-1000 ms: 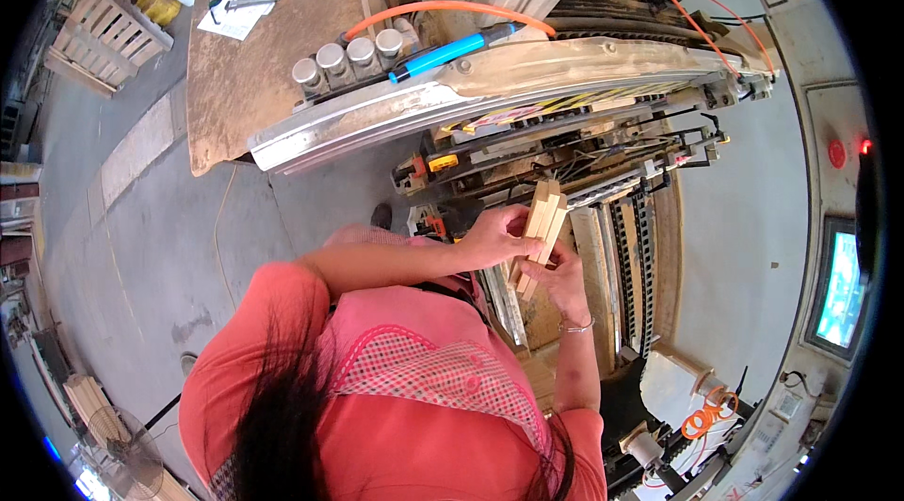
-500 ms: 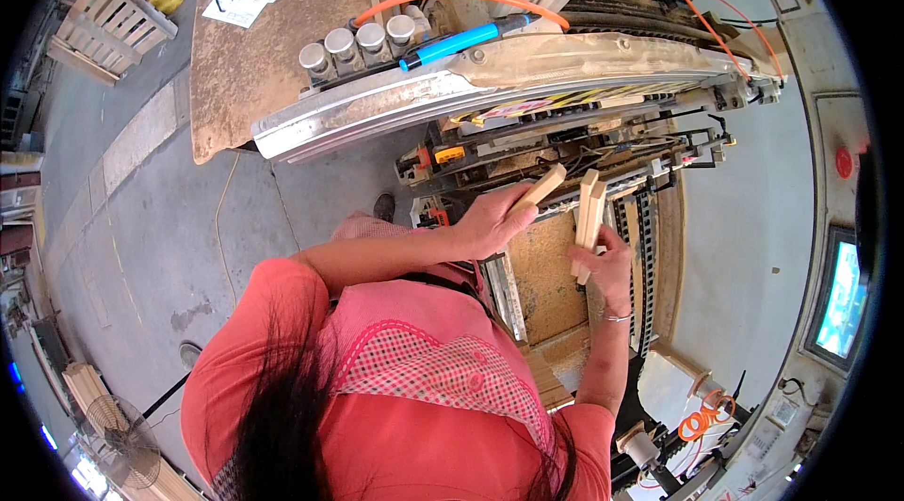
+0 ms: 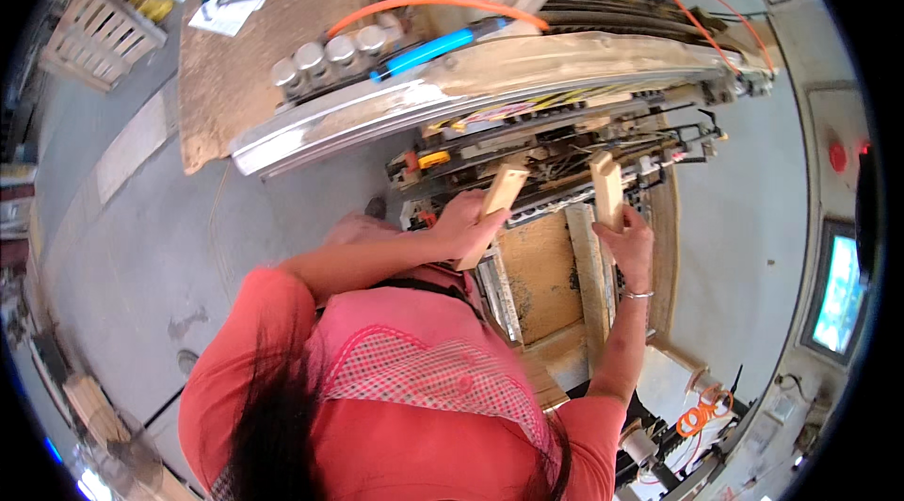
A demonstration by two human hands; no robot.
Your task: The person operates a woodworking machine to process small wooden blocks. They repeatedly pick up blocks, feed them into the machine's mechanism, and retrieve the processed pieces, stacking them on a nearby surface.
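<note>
Left hand [image 3: 463,226] clamps one wood block [image 3: 493,207]; right hand [image 3: 629,242] clamps another [image 3: 607,190] — both raised over the machine [image 3: 565,138], apart. Neither block is yet seated — placement appears to remain.

One view only, head-worn fisheye, looking steeply down over the wearer's own hair and pink-red shoulders. Faces forward onto the machine [image 3: 565,115] and the concrete floor [image 3: 122,247]; hands close below the lens. Straight edges bow near the black circular rim. No second view shares the scene.
</note>
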